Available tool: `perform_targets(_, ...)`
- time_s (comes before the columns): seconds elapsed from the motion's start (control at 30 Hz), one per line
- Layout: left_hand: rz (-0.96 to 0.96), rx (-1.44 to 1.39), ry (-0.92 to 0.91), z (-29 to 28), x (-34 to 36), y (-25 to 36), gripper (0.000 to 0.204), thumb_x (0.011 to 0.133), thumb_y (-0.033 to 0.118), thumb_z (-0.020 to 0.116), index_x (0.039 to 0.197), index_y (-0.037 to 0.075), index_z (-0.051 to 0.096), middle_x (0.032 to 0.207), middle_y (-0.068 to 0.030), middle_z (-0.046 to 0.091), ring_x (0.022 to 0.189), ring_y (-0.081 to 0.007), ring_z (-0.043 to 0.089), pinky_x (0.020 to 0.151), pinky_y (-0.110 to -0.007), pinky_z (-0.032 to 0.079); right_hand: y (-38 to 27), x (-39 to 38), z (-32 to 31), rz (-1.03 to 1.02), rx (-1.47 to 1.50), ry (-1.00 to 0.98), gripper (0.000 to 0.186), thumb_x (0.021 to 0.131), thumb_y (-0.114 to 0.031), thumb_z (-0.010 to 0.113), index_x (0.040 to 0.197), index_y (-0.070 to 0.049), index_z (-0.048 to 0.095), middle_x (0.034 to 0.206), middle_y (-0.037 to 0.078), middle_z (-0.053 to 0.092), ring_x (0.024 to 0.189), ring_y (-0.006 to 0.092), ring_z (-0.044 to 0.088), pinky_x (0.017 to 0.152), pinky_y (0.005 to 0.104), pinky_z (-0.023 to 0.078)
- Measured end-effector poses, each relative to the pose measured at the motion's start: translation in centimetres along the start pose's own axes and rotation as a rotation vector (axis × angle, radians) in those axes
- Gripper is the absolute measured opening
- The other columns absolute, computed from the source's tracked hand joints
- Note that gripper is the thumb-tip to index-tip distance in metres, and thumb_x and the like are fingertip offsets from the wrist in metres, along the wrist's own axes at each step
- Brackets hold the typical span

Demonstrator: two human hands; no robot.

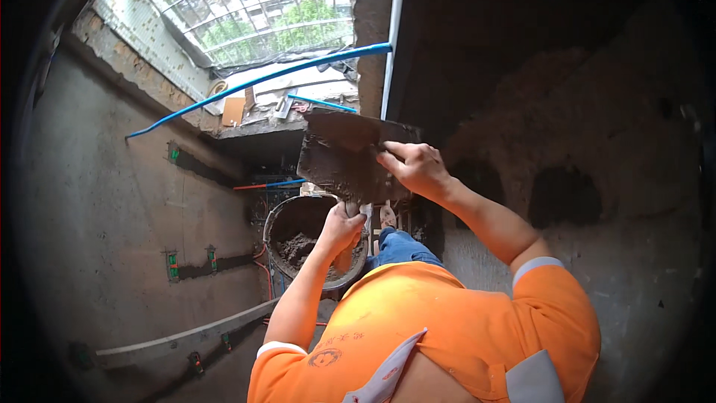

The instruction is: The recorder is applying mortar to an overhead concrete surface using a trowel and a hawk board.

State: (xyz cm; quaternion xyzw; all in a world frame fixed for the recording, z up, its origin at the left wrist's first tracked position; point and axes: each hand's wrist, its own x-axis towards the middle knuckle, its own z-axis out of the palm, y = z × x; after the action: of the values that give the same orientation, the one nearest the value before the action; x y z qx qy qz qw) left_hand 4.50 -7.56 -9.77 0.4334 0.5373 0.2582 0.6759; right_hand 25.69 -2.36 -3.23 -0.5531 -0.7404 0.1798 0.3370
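A dark, mortar-smeared rectangular plate is raised in front of me. My left hand is wrapped round a handle at its lower edge. My right hand is at the plate's right side, fingers curled onto what looks like a tool lying against it; that tool's outline blends into the mortar. Just below, a round dark bucket holds lumpy grey mortar, partly hidden by my left arm.
A window opening has a ledge with tools and a cardboard piece. Blue pipes cross ahead. The rough left wall has green boxes in channels and a long strip. A dark wall rises on the right.
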Motion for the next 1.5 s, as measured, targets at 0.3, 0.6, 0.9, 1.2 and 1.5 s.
perform_targets(0.3, 0.139, 0.165, 0.259, 1.4, 2.4, 2.2, 0.024, 0.084, 0.012, 0.062, 0.087, 0.005, 0.039, 0.056, -0.0012, 0.044, 0.040, -0.0101, 0.045, 0.035, -0.026, 0.038, 0.3, -2.9, -1.5, 0.487, 1.017, 0.060, 0.055, 0.087, -0.060, 0.049, 0.093, -0.006, 0.056, 0.066, 0.004, 0.055, 0.047, 0.0105, 0.051, 0.041, 0.0248, 0.042)
perform_targets(0.6, 0.448, 0.530, 0.054, 7.7, 1.9, 8.0, 0.019, 0.085, 0.004, 0.055, 0.099, 0.002, 0.042, 0.071, -0.0106, 0.056, 0.063, -0.0257, 0.060, 0.058, -0.036, 0.048, 0.5, -7.6, 1.6, 0.673, 2.387, -0.239, 0.054, 0.091, -0.059, 0.038, 0.086, -0.007, 0.054, 0.053, 0.001, 0.040, 0.037, 0.0082, 0.036, 0.030, 0.0203, 0.029)
perform_targets(0.9, 0.505, 1.065, 0.008, 8.5, 4.2, 3.6, 0.030, 0.080, 0.017, 0.063, 0.092, -0.001, 0.041, 0.079, -0.0265, 0.061, 0.079, -0.0456, 0.060, 0.066, -0.048, 0.048, 2.7, -6.3, -1.0, 0.138, 2.795, -0.133, 0.055, 0.094, -0.056, 0.038, 0.087, -0.004, 0.057, 0.054, 0.003, 0.044, 0.035, 0.0088, 0.037, 0.026, 0.0202, 0.033)
perform_targets(1.2, 0.199, 0.354, -0.041, 2.6, 4.1, 2.5, 0.023, 0.079, -0.007, 0.051, 0.084, 0.007, 0.033, 0.062, -0.0034, 0.045, 0.040, -0.0108, 0.044, 0.035, -0.026, 0.037, 11.7, 0.1, -11.5, -0.468, 2.441, 0.276, 0.055, 0.088, -0.060, 0.045, 0.101, -0.010, 0.062, 0.067, 0.000, 0.049, 0.047, 0.0086, 0.038, 0.039, 0.0218, 0.034)
perform_targets(1.5, 0.116, 0.238, 0.272, -1.4, 1.5, 4.0, 0.020, 0.079, -0.001, 0.054, 0.084, 0.006, 0.036, 0.053, -0.0048, 0.044, 0.036, -0.0139, 0.045, 0.031, -0.029, 0.040, 12.6, 14.3, -26.1, 0.326, 2.053, 1.366, 0.052, 0.094, -0.055, 0.033, 0.112, -0.010, 0.051, 0.096, 0.008, 0.051, 0.074, 0.0225, 0.049, 0.058, 0.0352, 0.044)
